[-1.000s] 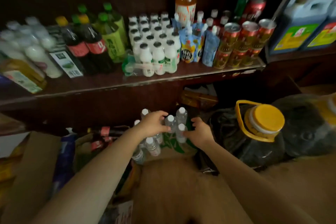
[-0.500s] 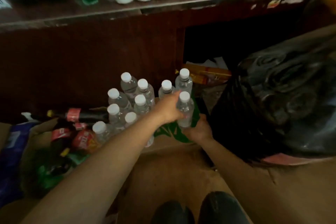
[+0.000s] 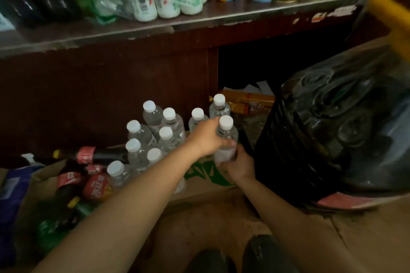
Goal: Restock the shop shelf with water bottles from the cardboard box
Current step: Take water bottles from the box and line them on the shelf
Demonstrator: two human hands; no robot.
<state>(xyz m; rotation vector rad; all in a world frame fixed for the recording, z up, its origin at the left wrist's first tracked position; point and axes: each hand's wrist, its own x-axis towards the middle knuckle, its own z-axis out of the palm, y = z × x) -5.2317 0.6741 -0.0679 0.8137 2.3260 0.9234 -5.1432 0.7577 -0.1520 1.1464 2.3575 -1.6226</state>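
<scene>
Several clear water bottles [image 3: 169, 126] with white caps stand upright in an open cardboard box [image 3: 200, 185] with green print, below the shelf. My left hand [image 3: 207, 137] is wrapped around the neck and shoulder of the front right water bottle [image 3: 225, 134]. My right hand [image 3: 238, 165] cups the same bottle's lower body from the right. The bottle stands upright at the box's right edge. The shop shelf [image 3: 177, 22] runs across the top, carrying white drink bottles, cartons and cans.
A large black plastic bag [image 3: 328, 139] bulges right beside the box on the right. Cola and green soda bottles [image 3: 88, 179] lie in a box at the left. Yellow packets [image 3: 248, 101] lie in a dark cubby behind the bottles. My shoes [image 3: 239, 255] show at the bottom.
The view has tilted down from the shelf to the box. Both hands have closed on the front right bottle, and it sits slightly higher than half a second ago.
</scene>
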